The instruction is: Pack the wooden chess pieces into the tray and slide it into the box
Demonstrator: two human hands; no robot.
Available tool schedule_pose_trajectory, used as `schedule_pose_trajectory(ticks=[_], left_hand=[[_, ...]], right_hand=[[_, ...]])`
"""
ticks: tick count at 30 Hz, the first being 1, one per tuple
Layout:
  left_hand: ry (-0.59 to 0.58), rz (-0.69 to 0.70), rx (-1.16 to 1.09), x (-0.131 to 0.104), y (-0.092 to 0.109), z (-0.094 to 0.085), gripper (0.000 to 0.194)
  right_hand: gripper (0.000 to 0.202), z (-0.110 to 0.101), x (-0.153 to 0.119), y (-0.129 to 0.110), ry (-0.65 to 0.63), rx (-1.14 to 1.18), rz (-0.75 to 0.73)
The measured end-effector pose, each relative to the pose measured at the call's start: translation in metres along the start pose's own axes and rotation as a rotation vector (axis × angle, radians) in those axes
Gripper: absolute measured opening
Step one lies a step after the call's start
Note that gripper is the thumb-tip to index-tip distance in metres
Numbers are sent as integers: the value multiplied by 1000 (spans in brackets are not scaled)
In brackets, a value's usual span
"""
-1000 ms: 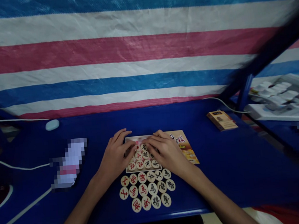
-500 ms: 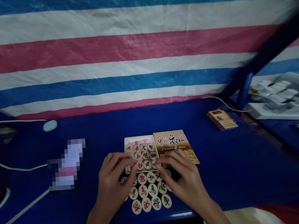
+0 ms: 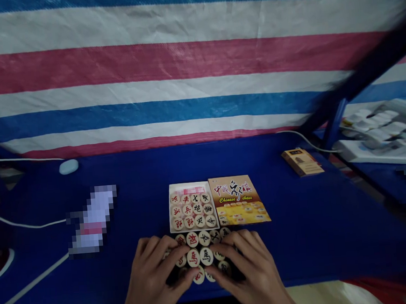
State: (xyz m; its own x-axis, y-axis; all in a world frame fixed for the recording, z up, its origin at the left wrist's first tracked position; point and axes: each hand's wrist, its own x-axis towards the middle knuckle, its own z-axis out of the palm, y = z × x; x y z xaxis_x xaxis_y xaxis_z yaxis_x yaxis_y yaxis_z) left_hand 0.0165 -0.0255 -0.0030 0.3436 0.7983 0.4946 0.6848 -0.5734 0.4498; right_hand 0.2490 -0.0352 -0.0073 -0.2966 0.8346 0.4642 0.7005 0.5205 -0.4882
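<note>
At lower centre, one white box (image 3: 170, 208) shows twelve chess pieces (image 3: 187, 210), beside one printed lid (image 3: 240, 198). Below, left hand (image 3: 155, 277) and right hand (image 3: 252, 270) curl fingers over loose pieces (image 3: 193, 257); I cannot tell whether they grip.

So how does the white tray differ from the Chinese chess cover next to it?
The white tray is plain-sided, while the cover is printed in tan and yellow with lettering. The tray holds rows of round pieces; the cover only pictures some, with none lying on it. Both sit side by side on the blue table.
</note>
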Motion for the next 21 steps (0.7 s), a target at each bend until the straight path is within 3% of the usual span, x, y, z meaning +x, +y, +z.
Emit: schedule_pose_trajectory(ticks=[6, 10, 15, 21], left_hand=[[23, 5, 14, 1, 7, -4, 16], [70, -8, -8, 11, 4, -2, 20], [80, -14, 8, 29, -8, 11, 27], [110, -20, 79, 27, -11, 17, 27]], right_hand=[[28, -5, -2, 1, -27, 35, -16], [33, -8, 14, 7, 29, 88, -45], [29, 3, 40, 16, 145, 117, -15], [32, 12, 37, 16, 120, 122, -8]])
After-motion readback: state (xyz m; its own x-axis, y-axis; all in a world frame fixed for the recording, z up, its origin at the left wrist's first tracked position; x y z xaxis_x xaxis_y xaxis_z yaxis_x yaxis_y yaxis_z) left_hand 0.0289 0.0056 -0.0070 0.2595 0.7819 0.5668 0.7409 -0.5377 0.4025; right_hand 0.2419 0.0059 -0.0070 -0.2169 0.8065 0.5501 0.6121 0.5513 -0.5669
